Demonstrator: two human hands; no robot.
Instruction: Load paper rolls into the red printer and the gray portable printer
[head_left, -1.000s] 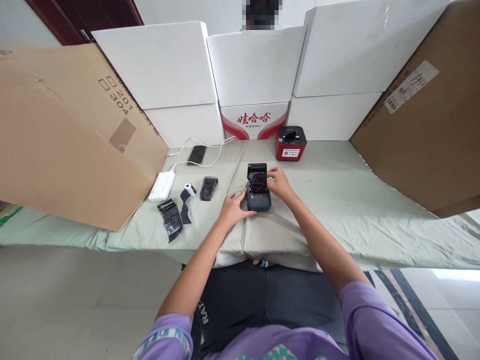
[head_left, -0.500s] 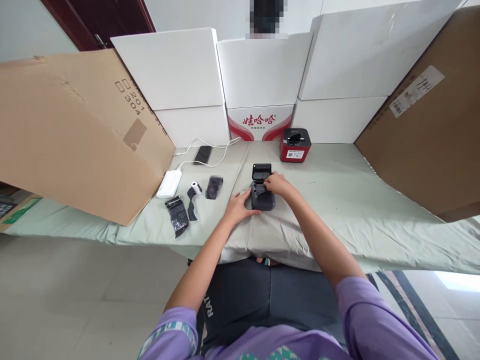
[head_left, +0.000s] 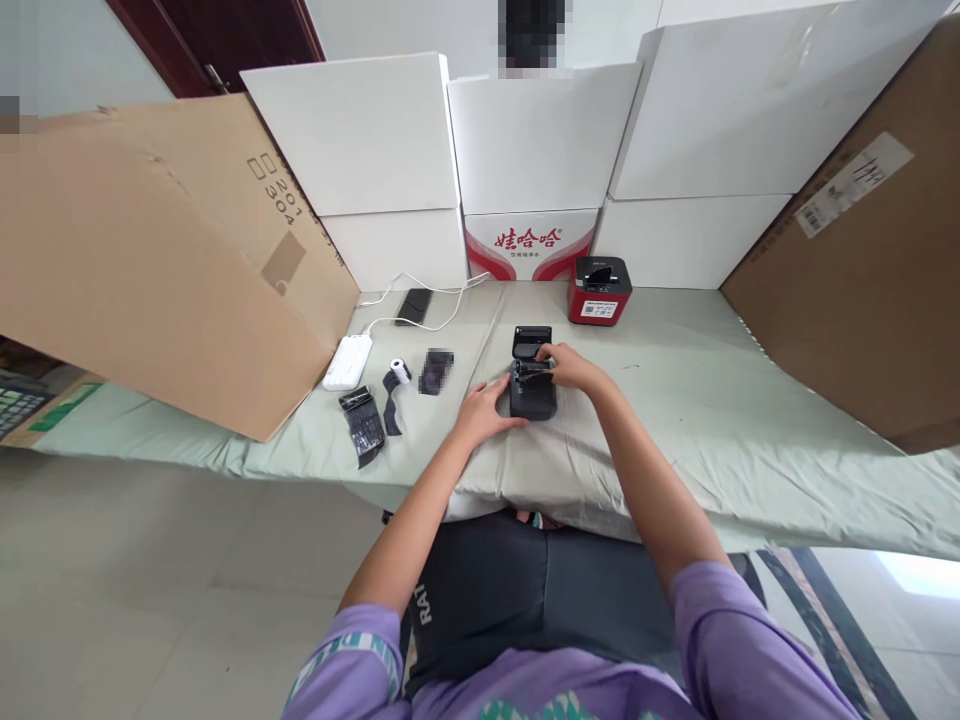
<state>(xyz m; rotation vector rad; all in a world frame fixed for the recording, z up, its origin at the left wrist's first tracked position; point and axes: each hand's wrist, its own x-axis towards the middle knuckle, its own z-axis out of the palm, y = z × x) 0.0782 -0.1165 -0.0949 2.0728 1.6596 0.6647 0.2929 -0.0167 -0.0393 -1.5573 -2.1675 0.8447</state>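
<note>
A small black portable printer [head_left: 533, 400] lies on the cloth, its lid [head_left: 532, 336] raised at the far side and the inside showing. My left hand [head_left: 484, 412] holds its near left corner, with the fingers along the left side and the thumb by the near edge. Bent fingers of my right hand [head_left: 568, 366] are at the lower right part of the lid, over the opening; they partly hide the inside. To the left lie a white paper roll [head_left: 400, 371] with a dark strip trailing from it and a crumpled black wrapper [head_left: 363, 428].
A white power bank [head_left: 348, 362] with a cable, a black phone-like slab [head_left: 413, 307] and a blurred dark item [head_left: 436, 371] lie left. A red and black box-shaped device [head_left: 599, 292] stands back right. White boxes [head_left: 536, 140] and brown cardboard [head_left: 150, 270] wall the table.
The view has turned slightly left. My right hand's fingertips have shifted from the printer's inside toward the raised lid. My left hand stays at the printer's corner.
</note>
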